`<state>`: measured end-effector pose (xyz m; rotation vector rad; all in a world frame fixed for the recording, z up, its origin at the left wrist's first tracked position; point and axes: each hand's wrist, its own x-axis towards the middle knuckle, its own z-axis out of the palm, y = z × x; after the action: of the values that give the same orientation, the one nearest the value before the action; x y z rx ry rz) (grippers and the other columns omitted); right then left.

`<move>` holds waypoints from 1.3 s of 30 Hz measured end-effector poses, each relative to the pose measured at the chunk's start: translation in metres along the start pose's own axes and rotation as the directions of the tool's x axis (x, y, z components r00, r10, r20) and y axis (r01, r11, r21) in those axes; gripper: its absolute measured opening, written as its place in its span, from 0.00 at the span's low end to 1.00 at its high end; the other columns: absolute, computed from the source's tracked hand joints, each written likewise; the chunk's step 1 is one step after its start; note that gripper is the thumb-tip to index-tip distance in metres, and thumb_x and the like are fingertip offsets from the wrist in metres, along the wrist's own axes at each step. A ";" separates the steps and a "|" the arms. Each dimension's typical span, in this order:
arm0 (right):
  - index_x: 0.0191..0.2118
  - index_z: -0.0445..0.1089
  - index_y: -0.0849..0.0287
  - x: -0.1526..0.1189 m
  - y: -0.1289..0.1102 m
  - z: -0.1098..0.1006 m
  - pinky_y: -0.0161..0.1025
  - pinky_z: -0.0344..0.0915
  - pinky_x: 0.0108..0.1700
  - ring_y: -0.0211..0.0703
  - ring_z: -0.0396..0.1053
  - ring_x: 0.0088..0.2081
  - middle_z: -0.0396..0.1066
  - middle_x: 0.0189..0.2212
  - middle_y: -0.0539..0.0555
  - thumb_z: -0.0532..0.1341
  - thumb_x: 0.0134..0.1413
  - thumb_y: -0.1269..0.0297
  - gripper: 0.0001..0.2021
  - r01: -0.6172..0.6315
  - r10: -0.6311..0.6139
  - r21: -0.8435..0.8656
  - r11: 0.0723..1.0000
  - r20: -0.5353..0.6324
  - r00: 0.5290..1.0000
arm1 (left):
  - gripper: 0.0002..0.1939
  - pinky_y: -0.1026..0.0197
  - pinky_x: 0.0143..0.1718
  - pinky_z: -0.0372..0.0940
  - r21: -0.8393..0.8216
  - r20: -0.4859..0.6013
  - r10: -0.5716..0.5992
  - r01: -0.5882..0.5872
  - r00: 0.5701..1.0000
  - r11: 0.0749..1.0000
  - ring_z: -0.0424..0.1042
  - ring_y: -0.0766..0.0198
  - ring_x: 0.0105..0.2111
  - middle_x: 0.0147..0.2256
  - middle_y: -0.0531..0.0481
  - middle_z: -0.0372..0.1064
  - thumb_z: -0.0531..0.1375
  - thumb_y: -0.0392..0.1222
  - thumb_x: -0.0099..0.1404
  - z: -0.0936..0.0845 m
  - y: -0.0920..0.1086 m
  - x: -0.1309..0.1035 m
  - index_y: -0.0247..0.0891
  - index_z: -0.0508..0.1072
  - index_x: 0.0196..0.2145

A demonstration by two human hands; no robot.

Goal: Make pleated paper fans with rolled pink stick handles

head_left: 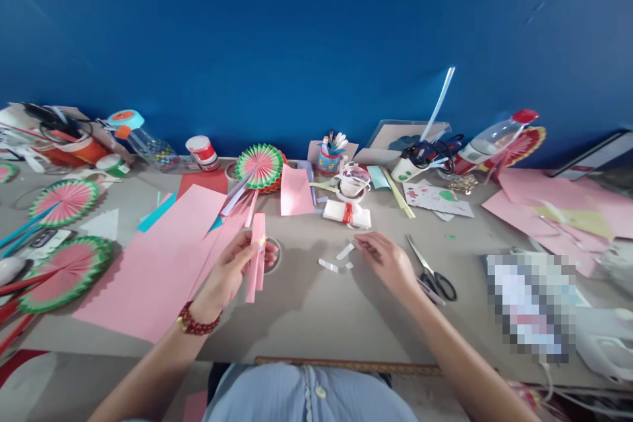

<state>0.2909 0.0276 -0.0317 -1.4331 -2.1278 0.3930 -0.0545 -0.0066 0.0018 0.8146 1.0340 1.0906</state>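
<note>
Two hands: we work over the desk point(316, 316).
Left hand point(232, 270): closed on folded pink strip point(256, 257), upright for viewing.
Right hand point(388, 262): loosely open, empty, reaching toward white scraps point(336, 260); scissors point(432, 277) beside.

Three round paper fans point(64, 201) point(66, 273) point(260, 166), one pair of scissors point(431, 273), two hands point(232, 270) point(388, 264).

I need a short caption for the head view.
Left hand holds a folded pink strip; right hand reaches white scraps beside scissors.

Scissors point(432, 273) lie on the table point(306, 310). Paper fans point(66, 270) sit far left; pink sheet point(163, 264) beside them. Pen cup point(329, 158) and bottle point(489, 140) stand by the blue wall point(316, 33).
</note>
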 end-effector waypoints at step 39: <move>0.45 0.73 0.58 0.027 -0.083 0.032 0.37 0.72 0.36 0.44 0.75 0.36 0.77 0.37 0.55 0.61 0.61 0.52 0.15 -0.229 0.012 0.684 0.693 0.307 0.952 | 0.25 0.50 0.44 0.71 -0.129 0.363 -0.191 0.252 0.912 0.959 0.78 0.51 0.39 0.42 0.39 0.77 0.59 0.59 0.66 0.062 -0.034 0.010 0.33 0.77 0.45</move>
<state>0.2017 0.0222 -0.0074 -1.0755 -1.7371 1.3860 0.0154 -0.0087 -0.0118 0.6973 0.7018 0.7930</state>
